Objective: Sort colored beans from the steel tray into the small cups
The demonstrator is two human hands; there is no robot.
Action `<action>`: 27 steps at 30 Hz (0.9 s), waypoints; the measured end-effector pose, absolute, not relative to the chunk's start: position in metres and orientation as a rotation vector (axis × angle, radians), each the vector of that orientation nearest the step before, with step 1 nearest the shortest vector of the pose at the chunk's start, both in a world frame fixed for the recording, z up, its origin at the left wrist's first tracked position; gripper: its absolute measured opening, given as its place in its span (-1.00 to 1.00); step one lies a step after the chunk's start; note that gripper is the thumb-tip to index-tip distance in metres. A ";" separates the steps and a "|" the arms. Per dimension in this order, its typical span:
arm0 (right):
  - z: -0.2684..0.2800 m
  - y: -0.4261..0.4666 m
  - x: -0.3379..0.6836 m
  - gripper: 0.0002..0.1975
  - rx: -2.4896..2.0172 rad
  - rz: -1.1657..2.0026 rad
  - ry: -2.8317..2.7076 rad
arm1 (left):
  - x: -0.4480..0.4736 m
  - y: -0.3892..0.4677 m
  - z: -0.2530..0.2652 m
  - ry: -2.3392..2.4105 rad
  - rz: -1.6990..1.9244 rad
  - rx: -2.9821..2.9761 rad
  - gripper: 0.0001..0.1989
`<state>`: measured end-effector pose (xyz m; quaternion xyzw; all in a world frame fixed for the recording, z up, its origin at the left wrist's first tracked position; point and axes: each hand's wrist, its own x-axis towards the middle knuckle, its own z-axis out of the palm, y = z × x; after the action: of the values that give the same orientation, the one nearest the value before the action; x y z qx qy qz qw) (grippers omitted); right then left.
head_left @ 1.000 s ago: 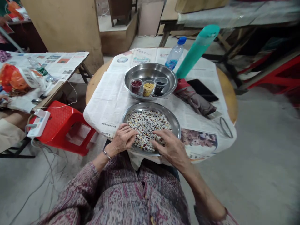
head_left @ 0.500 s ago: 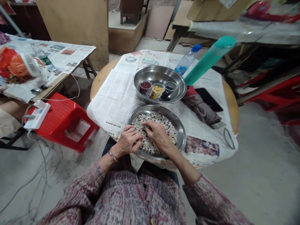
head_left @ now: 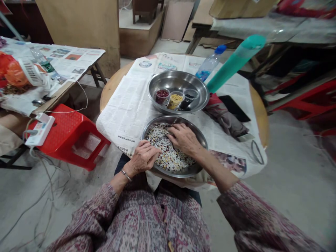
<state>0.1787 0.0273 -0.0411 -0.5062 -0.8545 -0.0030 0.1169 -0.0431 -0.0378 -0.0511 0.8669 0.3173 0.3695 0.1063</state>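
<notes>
A round steel basin (head_left: pixel 203 140) in front of me holds mixed grains and beans (head_left: pixel 173 157), white, yellow and dark. My left hand (head_left: pixel 144 157) is closed at the basin's left rim; whatever its fingers hold is hidden. Over the far right part of the grains lies my right hand (head_left: pixel 185 138), fingers stretched and touching them. Behind stands a second steel basin (head_left: pixel 178 77). In it are a cup of red beans (head_left: pixel 162 94), a cup of yellow beans (head_left: pixel 175 100) and a cup of black beans (head_left: pixel 187 99), all tilted.
Newspaper (head_left: pixel 123 105) covers the round table. A blue-capped bottle (head_left: pixel 210 64), a long green tube (head_left: pixel 236 63), a grey-and-red cloth bundle (head_left: pixel 225 119) and a dark phone-like slab (head_left: pixel 234 108) lie right. A red stool (head_left: pixel 70 133) with a power strip (head_left: pixel 40 129) stands left.
My right hand has moved right and away from my left hand, and its fingers have spread over the grains. My left hand has stayed at the rim.
</notes>
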 end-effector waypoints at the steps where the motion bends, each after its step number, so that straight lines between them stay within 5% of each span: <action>1: -0.042 0.024 0.186 -0.73 -1.539 -0.013 -2.481 | -0.043 -0.038 -0.051 0.929 1.100 2.549 -0.82; 12: -0.038 -0.041 0.165 -0.68 -1.094 0.497 -2.446 | -0.043 -0.037 -0.058 0.971 1.122 2.545 -0.81; 16: -0.040 -0.023 0.150 -0.81 -1.047 0.362 -2.535 | -0.042 -0.037 -0.055 1.002 1.074 2.565 -0.80; 27: -0.041 0.014 0.181 -0.67 -1.621 0.089 -2.205 | -0.042 -0.037 -0.053 0.984 1.102 2.562 -0.84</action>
<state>0.1815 0.0139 -0.0413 -0.5801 -0.7889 0.0319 0.2004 -0.0419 -0.0371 -0.0531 0.8627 0.3312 0.3711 0.0918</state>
